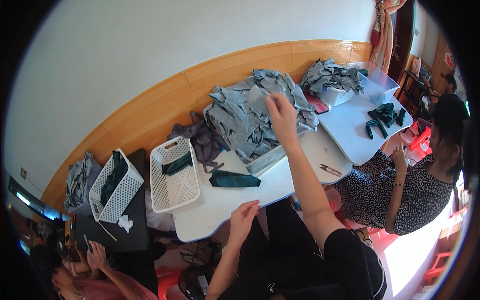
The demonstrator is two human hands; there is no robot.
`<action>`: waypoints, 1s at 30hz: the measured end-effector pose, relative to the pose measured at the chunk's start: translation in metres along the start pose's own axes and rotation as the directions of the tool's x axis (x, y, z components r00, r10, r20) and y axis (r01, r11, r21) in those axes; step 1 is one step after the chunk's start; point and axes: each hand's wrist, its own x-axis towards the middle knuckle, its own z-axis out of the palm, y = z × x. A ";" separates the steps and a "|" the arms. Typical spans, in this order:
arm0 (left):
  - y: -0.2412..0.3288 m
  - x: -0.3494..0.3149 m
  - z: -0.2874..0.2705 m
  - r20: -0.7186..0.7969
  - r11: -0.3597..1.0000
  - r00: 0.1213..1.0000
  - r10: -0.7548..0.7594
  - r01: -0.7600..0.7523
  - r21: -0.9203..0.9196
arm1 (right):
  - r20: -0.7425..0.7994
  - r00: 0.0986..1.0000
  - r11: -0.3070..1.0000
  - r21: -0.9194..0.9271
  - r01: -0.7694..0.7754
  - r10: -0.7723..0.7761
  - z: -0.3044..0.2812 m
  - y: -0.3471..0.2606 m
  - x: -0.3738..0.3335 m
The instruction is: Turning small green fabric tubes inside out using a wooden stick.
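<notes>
Black short-sleeved top (350, 255) — black trousers (281, 222).

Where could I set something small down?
Bare white tabletop lies between the white perforated plastic basket, the folded dark-green cloth and the front edge. The right white table is bare just left of its crumpled dark-green cloth pieces. The wall side is crowded with heaped grey cloth strips.

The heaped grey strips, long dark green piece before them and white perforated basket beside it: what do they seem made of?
Heaped grey strips: probably matte fabric, given their limp folds. Long dark green piece: perhaps velvety cloth, with a soft sheen. White perforated basket: likely smooth moulded plastic, from its regular holes and rounded rim.
</notes>
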 end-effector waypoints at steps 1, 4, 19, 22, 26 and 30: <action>0.002 0.006 0.002 0.072 0.981 0.995 -0.067 0.079 -0.177 | 0.052 0.978 0.943 0.261 -0.207 0.200 -0.002 -0.010 -0.032; 0.009 0.025 0.003 0.250 0.588 0.968 0.025 0.188 -0.786 | 0.281 0.848 0.565 0.646 -0.513 0.449 -0.015 -0.033 -0.131; 0.008 -0.017 -0.020 -0.225 0.735 0.964 -0.143 -0.048 -0.676 | 0.464 0.881 0.980 -0.116 0.163 -0.092 -0.039 -0.064 -0.238; 0.007 -0.023 -0.020 -0.216 0.804 0.974 -0.064 -0.078 -0.590 | 0.532 0.847 0.991 -0.112 0.069 0.001 -0.025 -0.057 -0.243; 0.000 -0.029 -0.033 -0.155 0.840 0.986 -0.059 -0.035 -0.541 | 0.570 0.707 0.856 0.014 -0.517 0.418 -0.022 -0.044 -0.259; -0.011 -0.029 -0.036 -0.266 0.921 0.958 -0.110 -0.002 -0.389 | 0.732 0.378 0.261 0.276 -0.925 0.567 -0.027 -0.035 -0.271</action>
